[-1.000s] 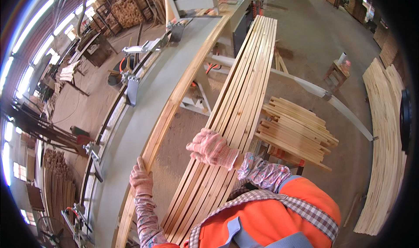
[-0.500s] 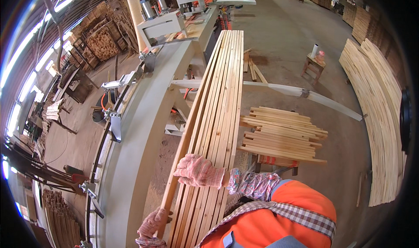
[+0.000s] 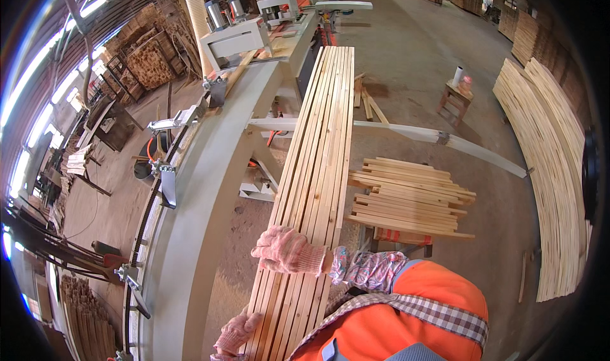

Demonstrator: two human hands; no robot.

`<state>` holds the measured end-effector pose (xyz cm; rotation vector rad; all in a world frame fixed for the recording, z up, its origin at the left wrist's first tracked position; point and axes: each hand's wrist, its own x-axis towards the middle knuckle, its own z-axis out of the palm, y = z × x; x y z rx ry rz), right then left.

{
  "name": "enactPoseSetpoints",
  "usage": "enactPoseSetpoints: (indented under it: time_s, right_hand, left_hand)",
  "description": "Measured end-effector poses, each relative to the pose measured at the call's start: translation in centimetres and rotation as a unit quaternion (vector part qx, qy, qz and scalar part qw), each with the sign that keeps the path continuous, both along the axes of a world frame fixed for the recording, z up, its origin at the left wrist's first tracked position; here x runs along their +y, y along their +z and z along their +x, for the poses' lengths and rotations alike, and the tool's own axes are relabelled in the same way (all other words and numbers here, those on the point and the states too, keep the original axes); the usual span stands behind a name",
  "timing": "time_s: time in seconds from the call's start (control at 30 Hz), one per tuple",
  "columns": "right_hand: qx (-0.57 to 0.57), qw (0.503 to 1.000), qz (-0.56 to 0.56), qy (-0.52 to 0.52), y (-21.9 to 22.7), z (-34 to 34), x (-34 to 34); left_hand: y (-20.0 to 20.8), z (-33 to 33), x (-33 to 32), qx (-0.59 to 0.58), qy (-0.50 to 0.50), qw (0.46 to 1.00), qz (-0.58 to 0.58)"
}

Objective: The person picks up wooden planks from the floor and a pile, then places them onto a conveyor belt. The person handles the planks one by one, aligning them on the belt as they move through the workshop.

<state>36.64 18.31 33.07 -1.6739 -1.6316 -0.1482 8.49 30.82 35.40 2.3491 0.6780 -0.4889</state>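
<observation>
And the outer strip point(image 3: 299, 139) has settled level against the stack point(image 3: 321, 158), apparently placed, right hand point(image 3: 283, 250) curled over the left edge, left hand point(image 3: 238, 330) lower there, either's pinch unclear, while another strip point(image 3: 240, 69) lies unstacked by the machine point(image 3: 235, 40).

The strips point(image 3: 316, 170) lie right of the machine table point(image 3: 210, 151), left of the stacked pieces point(image 3: 413, 199); boards point(image 3: 540, 183) lie farther right
</observation>
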Motion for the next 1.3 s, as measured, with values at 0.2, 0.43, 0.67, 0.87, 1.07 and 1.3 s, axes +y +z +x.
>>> enactPoseSetpoints:
  time_s: [0.2,0.43,0.67,0.87,1.07,1.3]
  right_hand:
    - [-0.010,0.999,-0.031,0.006,-0.7,0.1,-0.1]
    - [-0.003,0.999,-0.048,0.002,-0.7,0.1,0.2]
    - [-0.026,0.999,-0.040,-0.005,-1.2,0.2,0.3]
    - [-0.025,0.993,-0.117,-0.002,-0.2,0.2,0.3]
    - [-0.042,0.978,-0.197,-0.057,1.5,0.0,0.5]
    - [-0.098,0.979,-0.174,-0.039,1.1,-0.3,1.7]
  left_hand:
    - [2.1,2.7,-2.2,0.096,-0.008,0.977,0.189]
    - [4.3,1.5,-3.1,0.045,-0.033,0.986,0.159]
    - [5.0,0.7,-2.9,-0.008,-0.060,0.991,0.120]
    - [6.8,2.3,-1.4,0.017,-0.082,0.995,-0.061]
    - [10.6,4.3,-2.1,-0.207,-0.046,0.956,-0.205]
    - [-4.4,1.8,2.0,-0.175,0.019,0.982,-0.064]
